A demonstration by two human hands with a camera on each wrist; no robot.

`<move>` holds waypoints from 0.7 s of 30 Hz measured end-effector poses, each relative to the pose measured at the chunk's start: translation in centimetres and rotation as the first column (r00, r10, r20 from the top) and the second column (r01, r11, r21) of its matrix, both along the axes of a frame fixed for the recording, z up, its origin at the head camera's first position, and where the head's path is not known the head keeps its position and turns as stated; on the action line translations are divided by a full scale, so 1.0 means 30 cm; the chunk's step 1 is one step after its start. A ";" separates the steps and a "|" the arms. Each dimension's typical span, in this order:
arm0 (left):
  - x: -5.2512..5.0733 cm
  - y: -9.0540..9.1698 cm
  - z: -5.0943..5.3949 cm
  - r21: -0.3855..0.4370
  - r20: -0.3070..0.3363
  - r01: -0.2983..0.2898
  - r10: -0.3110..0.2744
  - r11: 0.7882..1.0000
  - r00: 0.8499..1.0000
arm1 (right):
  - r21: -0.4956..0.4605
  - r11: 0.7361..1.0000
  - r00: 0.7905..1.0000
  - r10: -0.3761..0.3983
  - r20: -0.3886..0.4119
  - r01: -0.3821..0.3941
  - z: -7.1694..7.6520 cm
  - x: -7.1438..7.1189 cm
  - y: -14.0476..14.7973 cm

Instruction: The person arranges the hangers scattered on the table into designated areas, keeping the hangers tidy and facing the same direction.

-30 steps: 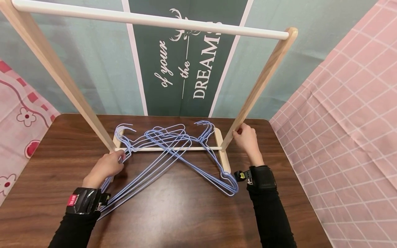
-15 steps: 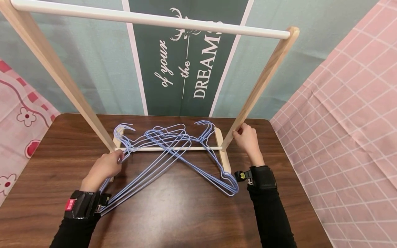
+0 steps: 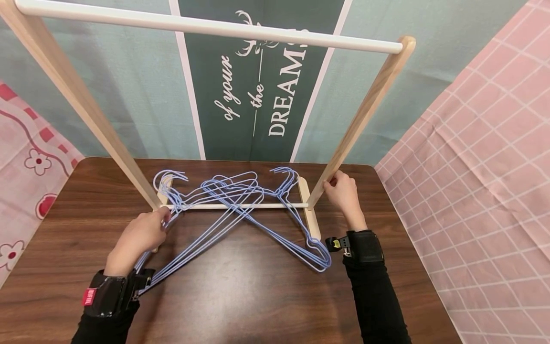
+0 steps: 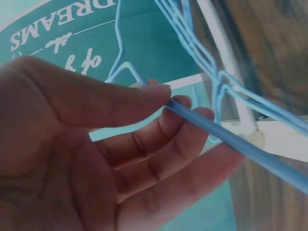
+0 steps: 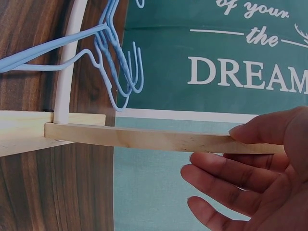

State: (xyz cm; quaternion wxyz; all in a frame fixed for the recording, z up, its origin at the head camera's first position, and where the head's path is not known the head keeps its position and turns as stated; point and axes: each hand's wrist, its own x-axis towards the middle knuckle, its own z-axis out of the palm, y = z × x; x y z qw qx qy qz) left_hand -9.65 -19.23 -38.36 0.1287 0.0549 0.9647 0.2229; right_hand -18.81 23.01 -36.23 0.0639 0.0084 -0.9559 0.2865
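The left hand [image 3: 139,235] pinches the wire of one blue hanger [image 4: 221,132] between thumb and fingertips, beside the rack's left foot. More blue hangers [image 3: 202,241] lie crossed over the rack's low white bar [image 3: 275,206], their hooks toward the back. In the right wrist view, the right hand [image 5: 250,168] holds the rack's right wooden post [image 5: 159,139] between thumb and fingers, low down. Another group of hangers [image 3: 288,242] reaches over the right foot [image 3: 310,217], close to the right wrist.
The rack's white top bar [image 3: 215,27] spans above the brown table [image 3: 258,296]. Behind stands a green curtain with lettering [image 3: 249,105]. Pink grid cloth [image 3: 494,167] is on the right, and flowered pink cloth [image 3: 30,181] on the left.
The left hand has moved slightly left and toward the person, and the hanger it pinches has shifted a little left from the others. The right hand has stayed on the post.
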 end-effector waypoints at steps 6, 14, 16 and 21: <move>0.015 0.017 0.030 -0.028 -0.049 0.010 -0.011 1.000 0.999 | -0.009 1.000 1.000 0.008 -0.003 -0.008 0.000 0.000 0.002; 0.037 0.021 0.071 -0.041 -0.167 -0.009 0.002 0.999 0.986 | -0.013 1.000 1.000 0.007 0.001 -0.007 0.000 0.001 0.002; 0.042 0.020 0.082 -0.035 -0.171 -0.011 0.004 0.999 0.985 | -0.016 1.000 1.000 0.009 0.002 -0.009 0.001 0.001 0.002; 0.052 0.017 0.110 -0.021 -0.200 -0.021 0.017 1.000 0.980 | -0.016 1.000 1.000 0.001 0.005 -0.001 0.000 0.000 0.003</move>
